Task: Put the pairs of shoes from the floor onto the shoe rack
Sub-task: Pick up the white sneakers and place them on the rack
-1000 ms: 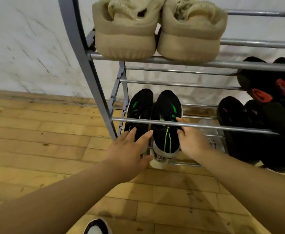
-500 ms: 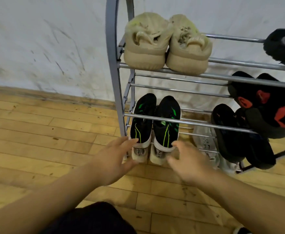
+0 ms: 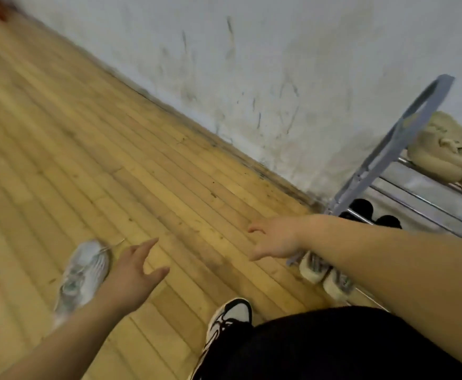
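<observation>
a pale grey mesh sneaker [image 3: 83, 272] is lying on the yellow wooden plank floor [image 3: 114, 138], just beside the left hand [image 3: 134, 275], whose fingers are standing apart, holding nothing. the right hand [image 3: 276, 239] is hovering empty, fingers apart, near the grey metal shoe rack [image 3: 397, 137] standing against the scuffed white wall [image 3: 279, 64].

Head camera looks down, tilted, across the floor [image 3: 120, 149].

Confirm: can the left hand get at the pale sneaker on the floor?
Likely yes. The left hand is open, empty and right beside the sneaker, which lies by itself on the floor. Nothing covers it or stands between them.
</observation>
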Available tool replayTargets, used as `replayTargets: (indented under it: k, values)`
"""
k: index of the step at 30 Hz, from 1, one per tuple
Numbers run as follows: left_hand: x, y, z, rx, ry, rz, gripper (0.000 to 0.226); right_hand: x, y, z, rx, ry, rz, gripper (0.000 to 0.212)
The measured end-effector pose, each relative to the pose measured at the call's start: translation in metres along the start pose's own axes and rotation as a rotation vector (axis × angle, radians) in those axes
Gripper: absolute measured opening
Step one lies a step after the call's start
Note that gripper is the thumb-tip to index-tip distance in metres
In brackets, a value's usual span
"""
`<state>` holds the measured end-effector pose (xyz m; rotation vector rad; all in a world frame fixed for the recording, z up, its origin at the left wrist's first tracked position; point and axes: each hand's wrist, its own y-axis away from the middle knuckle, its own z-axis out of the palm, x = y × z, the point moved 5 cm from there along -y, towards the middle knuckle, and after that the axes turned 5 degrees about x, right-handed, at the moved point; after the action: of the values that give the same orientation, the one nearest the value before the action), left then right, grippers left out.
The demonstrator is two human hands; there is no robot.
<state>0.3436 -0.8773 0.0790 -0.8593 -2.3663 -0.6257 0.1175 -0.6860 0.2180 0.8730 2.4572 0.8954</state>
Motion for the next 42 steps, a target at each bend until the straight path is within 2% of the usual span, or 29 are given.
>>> replayTargets:
  k: [4,9,13,16,19,22,25,28,31,35,37,40,42]
  values:
    - [-0.117,0.007,0.005,0.014,-0.088,-0.251,0.097,-0.099,-0.023,0.023,-0.035,0.105,-0.144,0.094]
    - [-0.241,0.001,0.031,0.021,-0.239,-0.47,0.116,-0.179,-0.057,0.11,-0.116,0.138,-0.335,0.098]
    - [-0.259,0.015,0.027,-0.006,-0.132,-0.64,0.098,-0.191,-0.076,0.142,-0.221,0.256,-0.385,0.1]
    - [-0.261,0.008,0.038,-0.032,-0.102,-0.571,0.091,-0.185,-0.093,0.132,-0.223,0.241,-0.351,0.098]
    - [-0.26,0.002,0.055,-0.031,-0.187,-0.492,0.07,-0.162,-0.109,0.119,-0.227,0.191,-0.275,0.084]
    - [-0.23,0.001,0.067,0.038,-0.107,-0.485,0.053,-0.136,-0.116,0.115,-0.264,0.206,-0.145,0.09]
    - [-0.191,0.009,0.081,0.101,0.063,-0.474,0.051,-0.129,-0.116,0.106,-0.257,0.223,-0.106,0.085]
    - [-0.138,0.021,0.088,0.109,0.361,-0.465,0.054,-0.135,-0.115,0.083,-0.167,0.162,-0.123,0.081]
    - [-0.073,0.033,0.078,0.109,0.71,-0.405,0.052,-0.125,-0.097,0.049,-0.016,-0.028,-0.114,0.081]
    - [0.027,0.048,0.028,0.058,0.804,-0.119,0.049,-0.099,-0.042,0.008,0.048,-0.281,-0.106,0.058]
    - [0.076,0.052,-0.001,0.061,0.772,0.048,0.045,-0.082,-0.009,-0.012,0.106,-0.571,-0.068,0.053]
    - [0.146,0.06,-0.039,0.071,0.681,0.274,0.043,-0.053,0.048,-0.046,0.369,-0.983,-0.088,0.05]
    - [0.196,0.069,-0.051,0.047,0.605,0.441,0.047,-0.025,0.095,-0.064,0.587,-1.037,-0.144,0.055]
